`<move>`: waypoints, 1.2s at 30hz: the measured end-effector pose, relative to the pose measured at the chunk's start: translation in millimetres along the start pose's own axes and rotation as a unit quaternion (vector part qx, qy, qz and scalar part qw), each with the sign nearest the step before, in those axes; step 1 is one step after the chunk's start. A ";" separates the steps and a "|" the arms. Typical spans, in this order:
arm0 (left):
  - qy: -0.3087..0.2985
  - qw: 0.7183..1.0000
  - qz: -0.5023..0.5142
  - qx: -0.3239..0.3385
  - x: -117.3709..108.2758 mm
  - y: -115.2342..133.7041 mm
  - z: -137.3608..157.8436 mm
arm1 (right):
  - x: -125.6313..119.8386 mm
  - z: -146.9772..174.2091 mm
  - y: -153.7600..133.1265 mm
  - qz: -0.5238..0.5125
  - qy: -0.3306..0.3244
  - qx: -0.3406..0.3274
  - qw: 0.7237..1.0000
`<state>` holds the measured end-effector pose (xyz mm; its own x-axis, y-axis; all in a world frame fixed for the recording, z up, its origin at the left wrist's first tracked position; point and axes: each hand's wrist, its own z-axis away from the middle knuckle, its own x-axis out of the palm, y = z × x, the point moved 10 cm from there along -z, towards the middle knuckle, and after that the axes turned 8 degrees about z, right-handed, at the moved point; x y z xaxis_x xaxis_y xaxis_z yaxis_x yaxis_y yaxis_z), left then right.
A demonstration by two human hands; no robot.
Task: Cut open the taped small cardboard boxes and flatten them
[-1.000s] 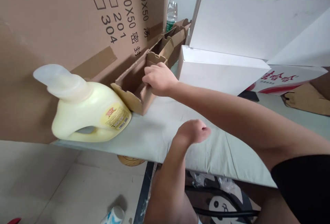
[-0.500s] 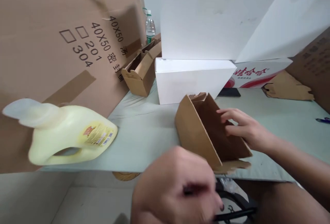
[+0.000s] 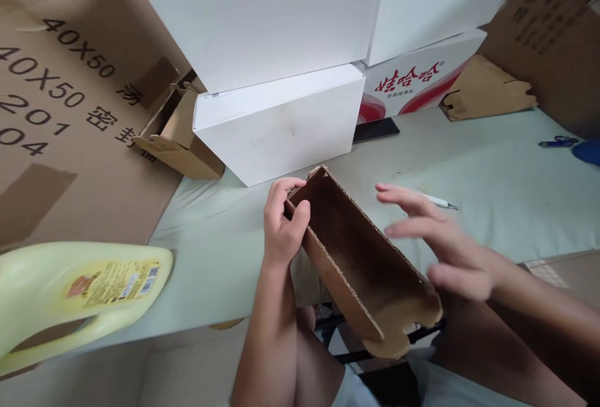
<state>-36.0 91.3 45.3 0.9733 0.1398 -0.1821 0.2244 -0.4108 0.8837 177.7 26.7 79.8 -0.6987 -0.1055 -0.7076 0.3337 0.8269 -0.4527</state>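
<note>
A brown corrugated cardboard box (image 3: 363, 263), open and partly folded, lies tilted over the near edge of the pale green table (image 3: 492, 169). My left hand (image 3: 281, 226) grips the box's far left corner, thumb inside the wall. My right hand (image 3: 440, 241) hovers over the box's right side with its fingers spread, and I cannot tell whether it touches the card. One flap with a scalloped edge hangs off the table toward me.
A pale yellow detergent jug (image 3: 70, 294) lies at the left edge. A white box (image 3: 281, 122) sits behind, with another folded brown box (image 3: 175, 138) to its left. Large cardboard sheets lean at left and right. A pen (image 3: 438, 202) and blue scissors (image 3: 555, 142) lie at right.
The brown box was pulled from the far left stack to the near table edge. My left hand came up and took its corner. My right hand let go and now hovers.
</note>
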 end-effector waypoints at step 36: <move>0.153 0.978 0.037 -0.136 -64.3 -64.4 -6.3 | -20.0 160.0 184.9 0.300 -0.057 0.459 0.834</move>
<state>-113.4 114.5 2.9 0.9169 0.3989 -0.0129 0.0923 -0.1805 0.9792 354.7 93.3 -76.6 -0.1852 0.0806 -0.9794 0.9822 -0.0167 -0.1871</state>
